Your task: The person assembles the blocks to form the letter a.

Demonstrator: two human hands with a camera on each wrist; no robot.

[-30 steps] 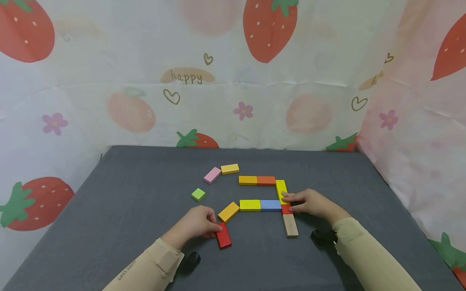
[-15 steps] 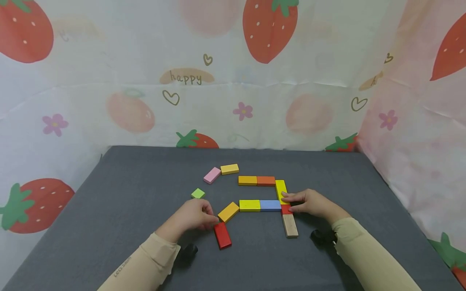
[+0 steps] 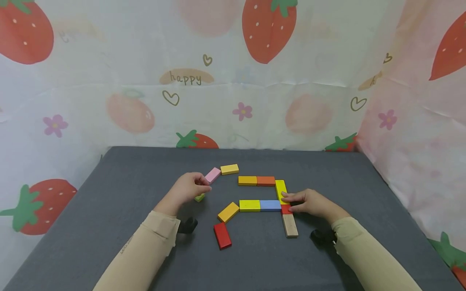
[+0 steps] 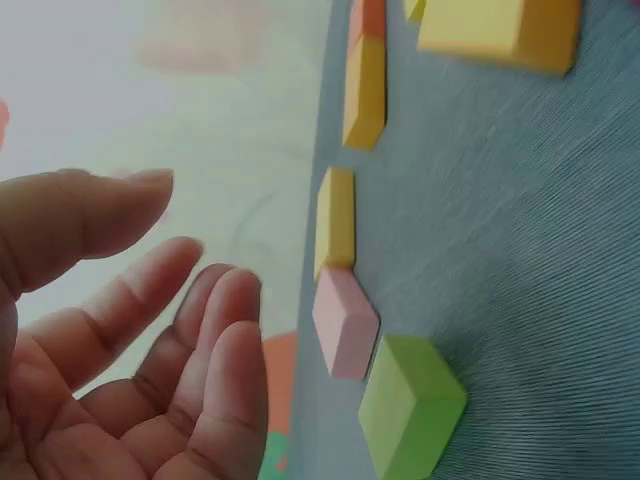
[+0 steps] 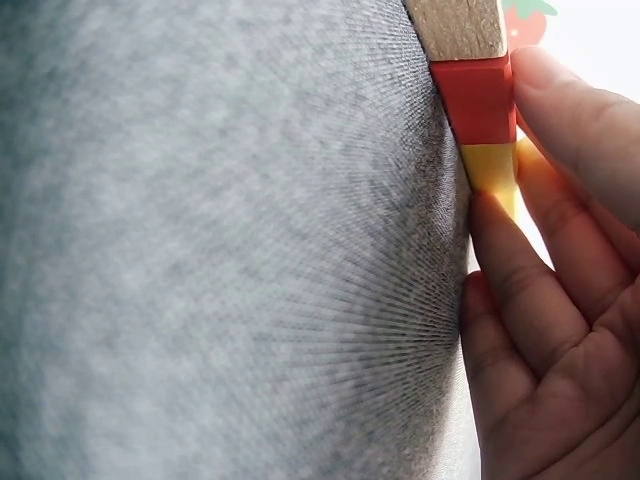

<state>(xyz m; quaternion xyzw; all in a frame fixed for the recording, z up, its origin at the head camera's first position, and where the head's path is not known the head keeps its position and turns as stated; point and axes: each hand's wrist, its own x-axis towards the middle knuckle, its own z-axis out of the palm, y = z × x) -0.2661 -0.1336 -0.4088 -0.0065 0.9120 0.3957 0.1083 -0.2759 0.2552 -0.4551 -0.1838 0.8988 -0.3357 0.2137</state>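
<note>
My left hand (image 3: pixel 187 188) hovers over the green block (image 3: pixel 200 198), partly hiding it, with its fingertips near the pink block (image 3: pixel 213 175). In the left wrist view the fingers are loosely bent, hold nothing, and stand apart from the green block (image 4: pixel 415 405). My right hand (image 3: pixel 313 204) rests its fingertips on the upright yellow block (image 3: pixel 280 188) and its thumb on the small visible part of the red block (image 3: pixel 286 209) below. The right wrist view has the thumb touching the red block (image 5: pixel 477 100) and fingers against the yellow one (image 5: pixel 488 165).
A plain wooden block (image 3: pixel 290 225) adjoins the red one. A blue block (image 3: pixel 270 205) and a bright yellow block (image 3: pixel 249 205) run leftward. Beyond lie orange (image 3: pixel 266 181) and amber (image 3: pixel 247 181) blocks. An orange-yellow block (image 3: pixel 228 212) and a red block (image 3: pixel 222 235) lie left.
My left hand has let go of the lower-left red block and moved up and left, over the green block. The right hand has stayed in place.
</note>
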